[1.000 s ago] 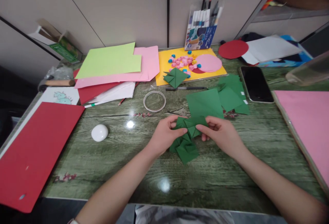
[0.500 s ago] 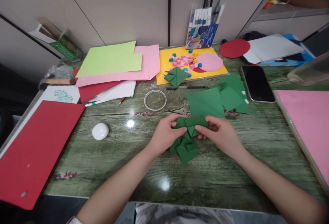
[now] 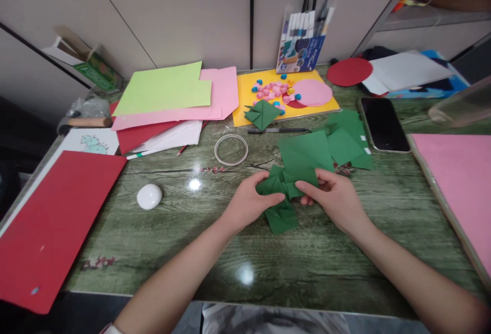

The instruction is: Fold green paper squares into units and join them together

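Fingers (image 3: 273,198) of left hand (image 3: 247,203) pinched on left side of folded green paper piece (image 3: 282,185), thumb on top; right hand (image 3: 333,198) clamped on same piece from right, thumb (image 3: 307,187) pressed along upper fold. Piece held just above green wood-grain counter (image 3: 345,257), low flaps near or touching surface, in front of both forearms. Just behind it, flat green square (image 3: 305,151), overlapping more green sheets (image 3: 347,139) to the right. Beyond those, dark phone (image 3: 383,124) lying face up, and pink sheet (image 3: 456,180) at right edge. Clear tape ring (image 3: 230,149) behind left hand, black pen (image 3: 278,130) beside it, second folded green shape (image 3: 262,113) resting on edge of yellow sheet (image 3: 245,96) with pink circle (image 3: 311,92) and small pink and blue bits. Farther left, white egg-shaped object (image 3: 149,196), large red sheet (image 3: 53,216), stack of lime and pink papers (image 3: 169,93). Marker pack (image 3: 301,45) upright against wall.
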The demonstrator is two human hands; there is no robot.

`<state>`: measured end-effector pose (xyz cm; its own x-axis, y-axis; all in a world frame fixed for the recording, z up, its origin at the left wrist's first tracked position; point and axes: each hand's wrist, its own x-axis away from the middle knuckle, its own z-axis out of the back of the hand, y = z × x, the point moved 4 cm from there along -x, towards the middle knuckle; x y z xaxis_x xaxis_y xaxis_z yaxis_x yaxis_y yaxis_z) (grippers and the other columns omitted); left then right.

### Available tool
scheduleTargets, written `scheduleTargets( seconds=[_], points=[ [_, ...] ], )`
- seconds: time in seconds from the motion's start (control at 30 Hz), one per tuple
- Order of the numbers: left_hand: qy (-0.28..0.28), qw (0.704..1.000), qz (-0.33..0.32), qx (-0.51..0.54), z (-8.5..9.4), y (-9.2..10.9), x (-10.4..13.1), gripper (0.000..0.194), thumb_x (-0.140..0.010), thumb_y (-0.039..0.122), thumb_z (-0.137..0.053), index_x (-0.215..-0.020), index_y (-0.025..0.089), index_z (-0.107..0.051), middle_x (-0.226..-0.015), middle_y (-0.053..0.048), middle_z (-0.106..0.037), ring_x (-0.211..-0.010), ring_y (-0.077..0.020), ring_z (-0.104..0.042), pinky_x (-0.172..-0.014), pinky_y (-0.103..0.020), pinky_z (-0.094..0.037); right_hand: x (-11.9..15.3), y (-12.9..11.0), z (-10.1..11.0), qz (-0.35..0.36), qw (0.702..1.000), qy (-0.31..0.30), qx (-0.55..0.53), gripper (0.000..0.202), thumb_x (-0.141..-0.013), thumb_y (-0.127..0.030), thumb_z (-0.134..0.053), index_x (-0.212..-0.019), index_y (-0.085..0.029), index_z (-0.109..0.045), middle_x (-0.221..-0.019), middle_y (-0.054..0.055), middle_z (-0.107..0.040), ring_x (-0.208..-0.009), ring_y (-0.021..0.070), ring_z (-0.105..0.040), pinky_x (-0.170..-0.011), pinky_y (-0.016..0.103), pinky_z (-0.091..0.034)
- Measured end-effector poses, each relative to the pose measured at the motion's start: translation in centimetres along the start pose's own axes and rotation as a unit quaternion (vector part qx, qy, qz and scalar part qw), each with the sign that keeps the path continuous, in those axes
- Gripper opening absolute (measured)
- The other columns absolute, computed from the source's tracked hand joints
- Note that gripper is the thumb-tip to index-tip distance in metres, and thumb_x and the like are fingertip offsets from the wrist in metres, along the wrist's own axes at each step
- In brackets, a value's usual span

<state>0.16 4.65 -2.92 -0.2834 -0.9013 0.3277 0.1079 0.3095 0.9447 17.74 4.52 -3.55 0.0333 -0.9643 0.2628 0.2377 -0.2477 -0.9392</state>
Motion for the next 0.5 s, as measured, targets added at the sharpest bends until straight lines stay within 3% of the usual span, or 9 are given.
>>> scheduleTargets(
  seconds=[0.13,0.27,0.5],
  points=[
    [0.018,0.999,-0.019,-0.033,0.07,-0.06,-0.02,0.024,-0.069,0.028,-0.066,-0.090,0.017,-0.063,-0.091,-0.005,-0.065,-0.084,-0.0197,-0.059,-0.077,-0.032,-0.046,0.25,-0.44,0.05,0.004,1.000,0.018,0.006,0.040,-0.067,-0.045,-0.069,-0.057,-0.021,-0.039,-0.044,-0.006,-0.047,-0.042,0.0157,-0.059,-0.037,0.023,-0.037],
    [0.027,0.999,-0.020,-0.031,0.09,0.09,-0.04,0.020,-0.069,0.026,-0.065,-0.087,0.017,-0.063,-0.088,-0.004,-0.065,-0.081,-0.0189,-0.059,-0.074,-0.030,-0.047,0.35,-0.46,-0.10,0.001,1.000,0.002,-0.014,0.033,-0.068,-0.047,-0.067,-0.062,-0.021,-0.048,-0.049,-0.003,-0.054,-0.045,0.0169,-0.061,-0.039,0.025,-0.040],
    [0.031,0.999,-0.003,0.011,0.49,-0.13,-0.14,0.025,-0.070,0.029,-0.065,-0.091,0.016,-0.063,-0.091,-0.005,-0.066,-0.083,-0.0207,-0.060,-0.074,-0.031,-0.048,0.14,0.09,0.02,-0.004,0.995,-0.026,-0.097,0.023,-0.074,-0.035,-0.065,-0.063,-0.021,-0.050,-0.054,-0.004,-0.057,-0.054,0.0157,-0.063,-0.049,0.024,-0.044]
  ],
)
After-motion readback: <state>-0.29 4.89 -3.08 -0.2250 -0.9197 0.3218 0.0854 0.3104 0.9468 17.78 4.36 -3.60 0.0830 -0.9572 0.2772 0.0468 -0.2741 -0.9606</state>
